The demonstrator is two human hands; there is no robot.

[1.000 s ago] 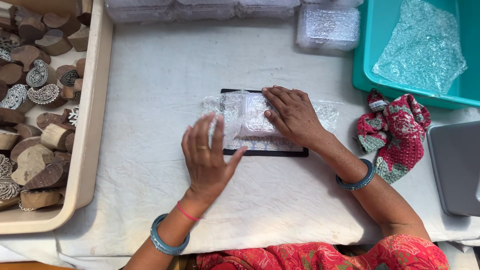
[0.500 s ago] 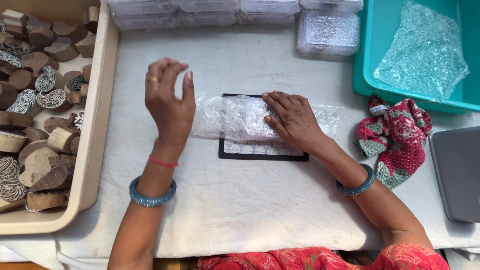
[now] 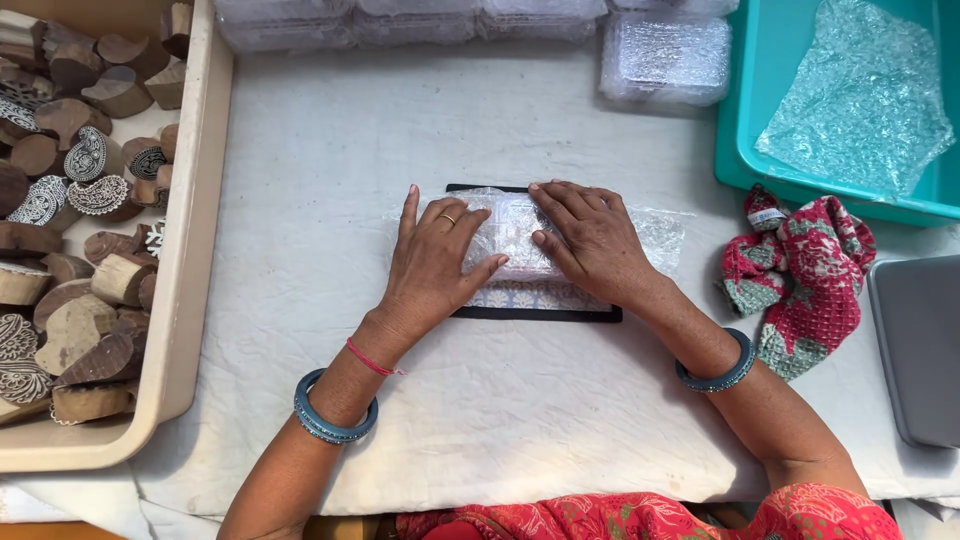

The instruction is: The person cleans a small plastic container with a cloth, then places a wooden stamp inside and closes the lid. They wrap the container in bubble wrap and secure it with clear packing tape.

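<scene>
On the white counter [image 3: 300, 200], both hands, the left hand [image 3: 432, 262] and right hand [image 3: 592, 240], press flat and open on a bubble wrap bundle [image 3: 515, 235] lying on a black mat [image 3: 540, 312], so wrapping seems underway and folding neatly likely needs a gentle touch.

A clear bubble-wrap package [image 3: 515, 235] is lying under both flat palms, over a black-rimmed rectangular pad. Farther beyond the fingertips, a row of flat, clear bubble-wrapped packets [image 3: 400, 18] is lining the table's far edge, and one thicker rectangular bubble-wrapped packet [image 3: 664, 58] is sitting to the right of them
</scene>
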